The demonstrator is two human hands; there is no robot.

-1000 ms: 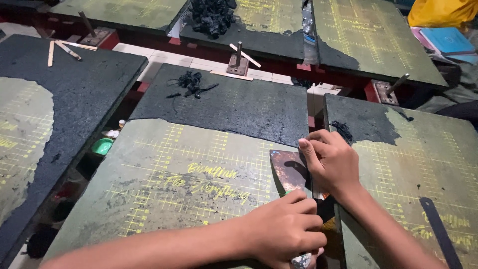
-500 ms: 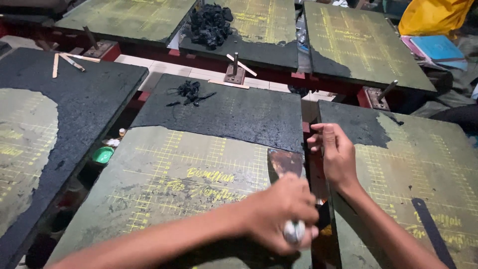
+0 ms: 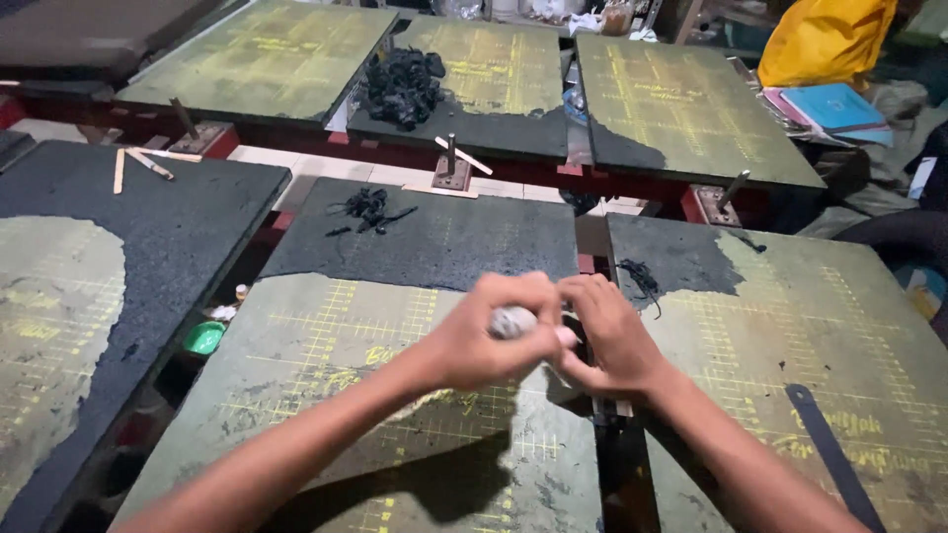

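Observation:
My left hand [image 3: 484,341] is closed around a tool with a pale rounded handle end [image 3: 512,322]; its blade is hidden behind my fingers. Touching it from the right, my right hand [image 3: 612,341] has its fingers curled at the same tool. Both hands are blurred and hover over the right edge of the green gridded board [image 3: 326,395] in front of me. A black coating [image 3: 444,237] covers the far part of that board, with a small heap of black scrapings [image 3: 367,207] on it.
More gridded boards surround mine: one partly black at left [image 3: 118,237], one at right [image 3: 839,336] with a dark strip [image 3: 829,454]. A bigger pile of black scrapings [image 3: 400,84] lies on a far board. Wooden sticks [image 3: 138,163], books [image 3: 825,107], a yellow bag [image 3: 825,39].
The flat blade lay on the board edge under my right hand. Both hands have since lifted off the board and come together, and the blade is out of sight.

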